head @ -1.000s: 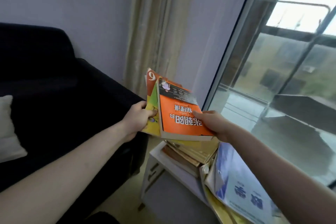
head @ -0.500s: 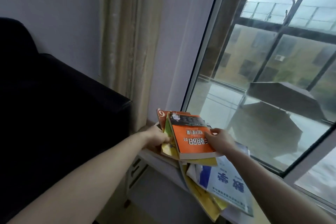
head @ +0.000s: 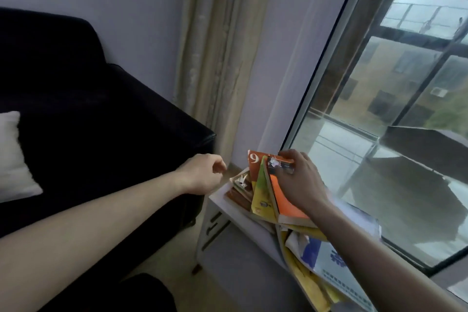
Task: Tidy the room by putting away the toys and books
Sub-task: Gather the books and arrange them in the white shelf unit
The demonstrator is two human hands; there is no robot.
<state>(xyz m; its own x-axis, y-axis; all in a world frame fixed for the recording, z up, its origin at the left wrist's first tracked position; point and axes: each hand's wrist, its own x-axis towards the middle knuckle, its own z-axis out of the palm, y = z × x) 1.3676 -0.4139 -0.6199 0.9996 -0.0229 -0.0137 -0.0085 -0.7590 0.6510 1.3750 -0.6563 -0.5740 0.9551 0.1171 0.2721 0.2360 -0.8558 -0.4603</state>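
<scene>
An orange book [head: 287, 204] lies tilted on top of a pile of books [head: 243, 189] on a small white cabinet [head: 228, 213] by the window. My right hand [head: 300, 180] rests on the orange book, fingers wrapped over its far edge. Beneath it show a yellow-green book [head: 260, 197] and an orange cover with a white 6 [head: 254, 159]. My left hand [head: 202, 175] hovers left of the pile with loosely curled fingers and nothing in it. More books, one white and blue [head: 326, 261], spill off the cabinet's near right side.
A dark sofa [head: 88, 139] with a white cushion [head: 12, 159] fills the left. A beige curtain [head: 215, 58] hangs behind the cabinet. A large window [head: 379, 121] runs along the right. Bare floor [head: 164, 258] shows between sofa and cabinet.
The books came down onto the pile on the cabinet. My left hand let go and drew back to the left. My right hand shifted onto the top of the orange book.
</scene>
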